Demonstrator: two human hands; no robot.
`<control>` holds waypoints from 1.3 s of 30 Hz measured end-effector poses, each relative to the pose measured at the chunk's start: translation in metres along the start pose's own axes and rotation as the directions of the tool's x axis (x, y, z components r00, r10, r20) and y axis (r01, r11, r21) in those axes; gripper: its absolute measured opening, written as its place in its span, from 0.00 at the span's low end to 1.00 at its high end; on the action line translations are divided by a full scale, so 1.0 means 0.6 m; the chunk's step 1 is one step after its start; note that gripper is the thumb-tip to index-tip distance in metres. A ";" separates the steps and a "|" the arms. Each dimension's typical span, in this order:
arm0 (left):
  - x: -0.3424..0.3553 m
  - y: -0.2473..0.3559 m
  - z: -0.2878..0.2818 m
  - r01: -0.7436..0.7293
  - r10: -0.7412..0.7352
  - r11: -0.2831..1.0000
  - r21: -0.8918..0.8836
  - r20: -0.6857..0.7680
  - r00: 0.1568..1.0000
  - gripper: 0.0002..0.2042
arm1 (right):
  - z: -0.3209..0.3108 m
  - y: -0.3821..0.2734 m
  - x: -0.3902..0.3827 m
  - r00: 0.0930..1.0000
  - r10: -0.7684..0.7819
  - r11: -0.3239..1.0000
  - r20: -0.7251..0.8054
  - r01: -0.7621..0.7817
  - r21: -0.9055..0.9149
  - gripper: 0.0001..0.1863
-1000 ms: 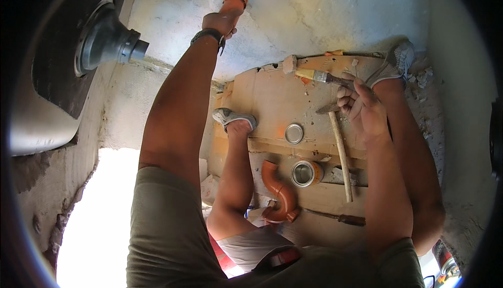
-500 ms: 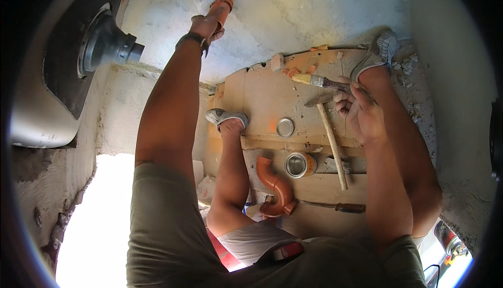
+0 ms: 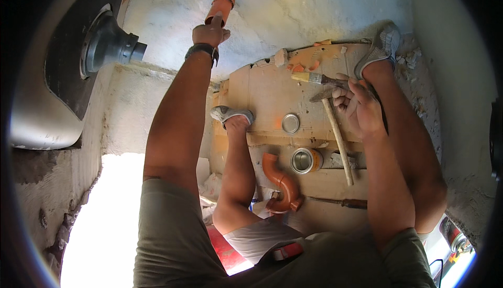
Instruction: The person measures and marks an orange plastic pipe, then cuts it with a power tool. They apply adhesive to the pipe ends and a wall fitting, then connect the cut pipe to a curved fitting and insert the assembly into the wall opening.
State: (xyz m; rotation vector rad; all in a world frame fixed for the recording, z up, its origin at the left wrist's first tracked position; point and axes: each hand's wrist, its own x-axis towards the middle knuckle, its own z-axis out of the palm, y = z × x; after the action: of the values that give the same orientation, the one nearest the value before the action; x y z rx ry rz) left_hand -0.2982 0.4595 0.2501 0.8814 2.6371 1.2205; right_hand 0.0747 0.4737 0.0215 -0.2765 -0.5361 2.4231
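Note:
An orange plastic pipe [image 3: 219, 8] sticks out of the pale wall at the upper left. My left hand [image 3: 210, 34] is at its near, open end, one finger reaching onto the rim and the others curled. Whether that finger goes inside the pipe is hard to make out. In my right hand [image 3: 361, 107] is a paintbrush [image 3: 315, 79], its pale bristles pointing left. Just below that hand lies a hammer [image 3: 337, 138] with a wooden handle. A round metal lid [image 3: 290, 123], an open tin [image 3: 303, 160] and an orange curved pipe trap [image 3: 283, 186] rest on the floor.
Flattened cardboard [image 3: 262, 96] covers the floor between my shoes. A thin tool with a dark handle [image 3: 353, 203] lies near me. To the left, a grey pipe fitting [image 3: 112, 47] juts from a dark panel. Rubble [image 3: 413, 57] lines the right side.
My left hand has slid from around the orange pipe back toward its near open end. The right hand still holds the paintbrush in much the same place. The view has shifted slightly.

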 end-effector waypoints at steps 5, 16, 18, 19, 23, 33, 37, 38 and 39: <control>-0.019 0.015 -0.004 0.025 -0.020 0.992 -0.120 0.046 0.999 0.37 | 0.013 0.012 -0.004 0.999 0.033 0.999 0.043 -0.034 0.005 0.20; -0.022 -0.107 0.005 -0.162 0.139 0.987 0.006 0.481 0.866 0.26 | -0.077 0.027 0.022 0.994 0.021 0.998 0.110 -0.014 -0.060 0.29; -0.034 -0.127 0.019 -0.714 0.316 0.446 0.540 0.651 0.690 0.21 | -0.115 0.053 0.029 0.923 -0.185 0.982 0.337 0.182 0.042 0.33; -0.051 -0.131 0.023 -0.797 0.449 -0.016 0.604 0.716 0.534 0.19 | -0.134 0.062 0.032 0.888 -0.245 0.969 0.388 0.225 0.098 0.36; -0.141 -0.102 0.093 -0.419 0.334 0.569 0.707 0.267 0.904 0.18 | -0.185 0.063 0.040 0.883 -0.081 0.993 0.462 0.033 0.111 0.26; -0.241 -0.035 0.104 -0.140 0.146 0.853 0.502 0.029 0.989 0.27 | -0.127 0.083 0.012 0.958 -0.176 0.031 0.226 0.235 -0.972 0.27; -0.276 -0.136 0.063 -0.233 0.226 0.671 0.704 0.105 0.968 0.20 | -0.091 0.074 0.000 0.949 -0.302 -0.032 0.096 0.091 -0.995 0.23; -0.294 -0.192 0.044 -0.288 0.297 0.668 0.686 0.109 0.949 0.20 | -0.079 0.066 -0.005 0.951 -0.275 -0.139 0.144 0.109 -0.984 0.22; -0.309 -0.252 0.027 -0.282 0.282 0.757 0.590 0.095 0.955 0.20 | -0.062 0.061 -0.005 0.970 -0.241 0.299 0.006 0.080 -0.951 0.20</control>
State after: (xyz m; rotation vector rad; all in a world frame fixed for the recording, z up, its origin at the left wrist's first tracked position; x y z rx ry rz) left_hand -0.2095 0.2925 0.1029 1.4092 3.0121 0.3741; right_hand 0.0691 0.4572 -0.0275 -0.8297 -1.8297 1.5440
